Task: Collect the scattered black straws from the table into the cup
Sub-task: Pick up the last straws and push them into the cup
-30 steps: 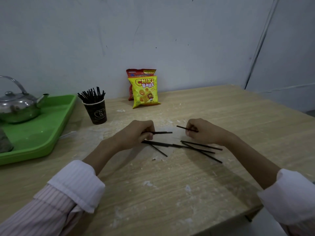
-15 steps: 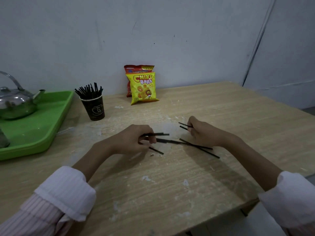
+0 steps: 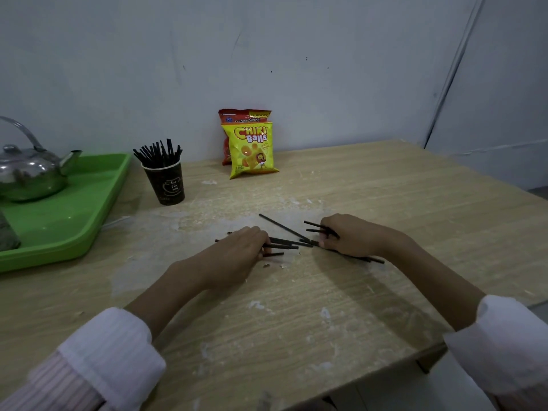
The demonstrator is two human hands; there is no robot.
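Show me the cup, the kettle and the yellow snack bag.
cup (image 3: 169, 186): head view, front of its dark wall.
kettle (image 3: 29, 176): head view, shiny round body.
yellow snack bag (image 3: 252, 149): head view, middle of its front.

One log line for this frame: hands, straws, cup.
left hand: gathering straws | right hand: gripping straws | loose straw: on table | cup: upright, holds straws

Kettle (image 3: 28, 173) cut by left edge; L hand (image 3: 237, 256) fingers hidden

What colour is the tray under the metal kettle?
Bright green: the plastic tray holds the shiny metal kettle; the head view shows it.
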